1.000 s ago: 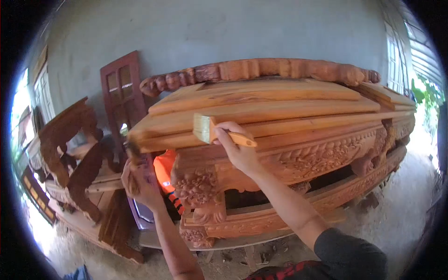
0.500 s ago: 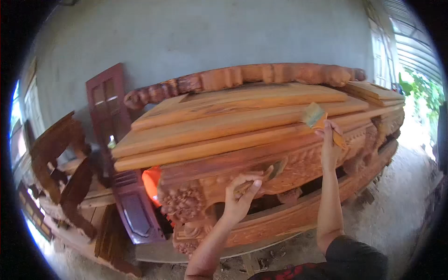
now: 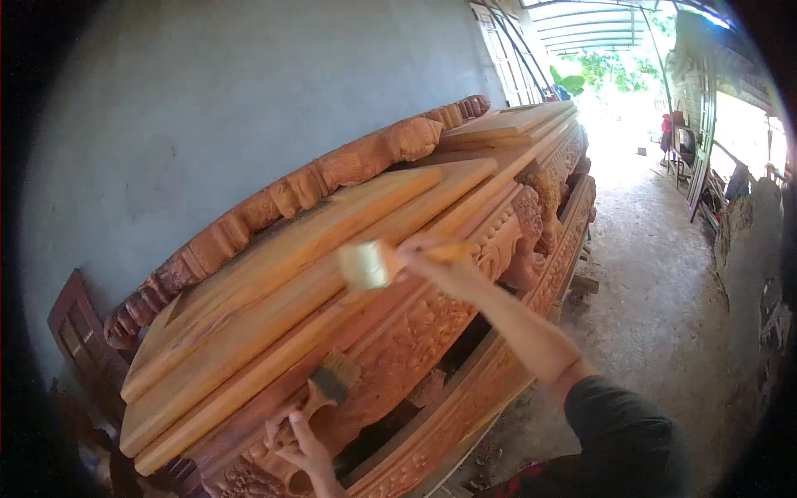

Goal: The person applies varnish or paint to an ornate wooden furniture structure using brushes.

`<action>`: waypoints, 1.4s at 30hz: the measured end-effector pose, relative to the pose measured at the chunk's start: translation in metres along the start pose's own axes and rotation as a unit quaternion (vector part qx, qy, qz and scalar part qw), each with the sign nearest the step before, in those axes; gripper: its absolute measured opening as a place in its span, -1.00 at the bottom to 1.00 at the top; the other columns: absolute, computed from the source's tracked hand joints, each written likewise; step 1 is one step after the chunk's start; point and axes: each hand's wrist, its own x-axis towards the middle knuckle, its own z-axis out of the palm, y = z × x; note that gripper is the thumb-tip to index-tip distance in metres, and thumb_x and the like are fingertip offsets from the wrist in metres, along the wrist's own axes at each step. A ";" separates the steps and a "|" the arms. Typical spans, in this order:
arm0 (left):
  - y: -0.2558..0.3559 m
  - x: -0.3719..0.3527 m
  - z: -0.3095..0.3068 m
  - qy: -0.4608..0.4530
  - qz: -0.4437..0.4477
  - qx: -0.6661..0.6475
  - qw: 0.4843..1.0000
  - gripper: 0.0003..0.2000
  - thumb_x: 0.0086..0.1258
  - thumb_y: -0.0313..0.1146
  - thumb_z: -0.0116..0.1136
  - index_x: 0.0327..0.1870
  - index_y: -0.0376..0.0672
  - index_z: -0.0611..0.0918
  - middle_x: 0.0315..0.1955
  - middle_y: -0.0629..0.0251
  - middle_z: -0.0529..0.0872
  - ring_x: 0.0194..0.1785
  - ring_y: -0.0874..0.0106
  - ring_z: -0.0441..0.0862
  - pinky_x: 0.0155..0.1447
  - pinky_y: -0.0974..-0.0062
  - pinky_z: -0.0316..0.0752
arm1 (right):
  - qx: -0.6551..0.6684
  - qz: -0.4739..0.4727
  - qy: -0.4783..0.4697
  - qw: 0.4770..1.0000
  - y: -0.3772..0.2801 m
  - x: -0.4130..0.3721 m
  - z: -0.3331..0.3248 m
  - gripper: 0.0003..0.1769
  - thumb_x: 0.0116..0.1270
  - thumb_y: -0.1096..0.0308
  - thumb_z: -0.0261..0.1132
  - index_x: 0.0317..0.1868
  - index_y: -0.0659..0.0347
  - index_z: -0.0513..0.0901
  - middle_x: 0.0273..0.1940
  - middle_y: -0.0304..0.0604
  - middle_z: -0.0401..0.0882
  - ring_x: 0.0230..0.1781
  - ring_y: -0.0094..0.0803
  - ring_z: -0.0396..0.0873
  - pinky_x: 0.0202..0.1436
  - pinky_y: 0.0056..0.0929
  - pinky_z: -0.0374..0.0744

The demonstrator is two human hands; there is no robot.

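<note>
My right hand [image 3: 432,264] is closed round the handle of a wide brush [image 3: 365,266] with pale bristles, blurred by motion, in front of the stacked boards. Lower left, my left hand [image 3: 300,448] grips a second brush [image 3: 334,378] with darker bristles, beside the carved front. The carved wooden piece [image 3: 415,328] is reddish brown, with smooth stepped boards [image 3: 332,257] on top. Whether either brush touches the wood I cannot tell.
A long carved rail [image 3: 290,187] lies along the back of the boards, near the grey wall [image 3: 249,91]. A reddish door panel [image 3: 83,340] leans at left. Concrete floor [image 3: 647,274] runs along the right, with a door frame [image 3: 701,158] beyond.
The view has swung to the right, showing more floor and the bright opening. Both hands now appear further left in the picture, each still holding its brush.
</note>
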 end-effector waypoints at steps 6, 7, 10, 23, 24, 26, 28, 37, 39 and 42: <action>0.013 -0.001 0.036 0.009 0.122 0.173 0.977 -0.51 0.34 -0.13 0.22 0.16 -0.28 0.46 0.06 0.07 0.59 0.03 0.25 0.50 0.23 0.17 0.32 | -0.016 -0.021 0.202 0.979 0.086 0.059 -0.225 -0.77 0.36 0.29 0.23 -0.07 0.23 0.60 -0.20 -0.25 0.58 -0.27 -0.50 0.54 -0.29 -0.53 0.51; 0.022 0.000 0.053 -0.015 0.116 0.140 0.983 -0.51 0.35 -0.13 0.21 0.16 -0.28 0.46 0.07 0.07 0.59 0.03 0.25 0.50 0.23 0.17 0.32 | -0.140 -0.106 0.253 0.951 0.103 0.065 -0.262 -0.79 0.37 0.30 0.20 -0.09 0.24 0.60 -0.19 -0.22 0.56 -0.26 -0.48 0.53 -0.28 -0.51 0.51; 0.036 -0.005 0.066 -0.035 0.112 0.119 0.986 -0.51 0.35 -0.13 0.20 0.17 -0.27 0.45 0.07 0.07 0.59 0.03 0.25 0.50 0.23 0.18 0.32 | -0.304 -0.183 0.338 0.871 0.111 0.049 -0.279 -0.82 0.39 0.33 0.15 -0.14 0.26 0.58 -0.18 -0.16 0.53 -0.22 -0.41 0.53 -0.22 -0.45 0.51; 0.023 0.026 0.137 0.041 0.094 0.144 0.984 -0.52 0.38 -0.12 0.15 0.21 -0.24 0.43 0.07 0.09 0.58 0.04 0.26 0.50 0.23 0.20 0.33 | -0.055 -0.117 -0.012 0.992 0.113 -0.031 -0.202 -0.84 0.35 0.31 0.26 -0.21 0.23 0.65 -0.26 -0.21 0.65 -0.19 -0.46 0.59 -0.09 -0.47 0.56; 0.023 0.026 0.137 0.043 0.094 0.145 0.984 -0.52 0.38 -0.12 0.15 0.21 -0.23 0.43 0.07 0.09 0.57 0.04 0.26 0.50 0.23 0.20 0.33 | -0.064 -0.093 0.008 0.994 0.130 -0.019 -0.238 -0.85 0.34 0.32 0.26 -0.22 0.24 0.64 -0.25 -0.24 0.65 -0.20 -0.49 0.59 -0.08 -0.47 0.55; 0.023 0.026 0.139 0.049 0.092 0.148 0.984 -0.52 0.39 -0.12 0.14 0.22 -0.23 0.42 0.08 0.09 0.57 0.04 0.26 0.50 0.23 0.20 0.34 | 0.060 -0.008 0.129 0.990 0.164 -0.004 -0.307 -0.89 0.35 0.41 0.20 -0.20 0.27 0.60 -0.23 -0.23 0.62 -0.17 -0.45 0.60 -0.11 -0.42 0.63; 0.023 0.024 0.141 0.055 0.088 0.151 0.983 -0.52 0.39 -0.12 0.13 0.22 -0.22 0.42 0.08 0.09 0.57 0.04 0.27 0.50 0.23 0.21 0.34 | -0.020 -0.019 0.308 0.951 0.188 0.000 -0.372 -0.88 0.39 0.47 0.12 -0.18 0.30 0.57 -0.23 -0.22 0.61 -0.21 -0.44 0.61 -0.12 -0.45 0.66; 0.025 0.021 0.154 0.050 0.093 0.158 0.982 -0.52 0.41 -0.12 0.09 0.25 -0.20 0.40 0.08 0.10 0.56 0.05 0.27 0.50 0.23 0.22 0.34 | -0.280 -0.272 0.124 0.912 0.144 -0.045 -0.226 -0.64 0.32 0.38 0.23 0.11 0.22 0.48 0.11 0.00 0.43 0.20 -0.17 0.38 0.20 -0.35 0.38; 0.026 0.022 0.153 0.050 0.092 0.156 0.982 -0.52 0.42 -0.12 0.08 0.25 -0.20 0.40 0.08 0.10 0.56 0.05 0.27 0.50 0.23 0.23 0.35 | -0.201 -0.248 0.022 0.947 0.123 -0.048 -0.220 -0.77 0.31 0.35 0.27 -0.05 0.19 0.60 0.01 -0.09 0.54 0.06 -0.22 0.50 0.15 -0.33 0.44; 0.027 0.024 0.150 0.050 0.091 0.149 0.983 -0.52 0.43 -0.12 0.07 0.26 -0.19 0.39 0.08 0.10 0.56 0.05 0.28 0.50 0.23 0.23 0.35 | -0.044 -0.013 0.032 0.998 0.118 -0.024 -0.265 -0.87 0.32 0.30 0.29 -0.26 0.18 0.68 -0.13 -0.16 0.62 -0.09 -0.43 0.57 -0.02 -0.45 0.57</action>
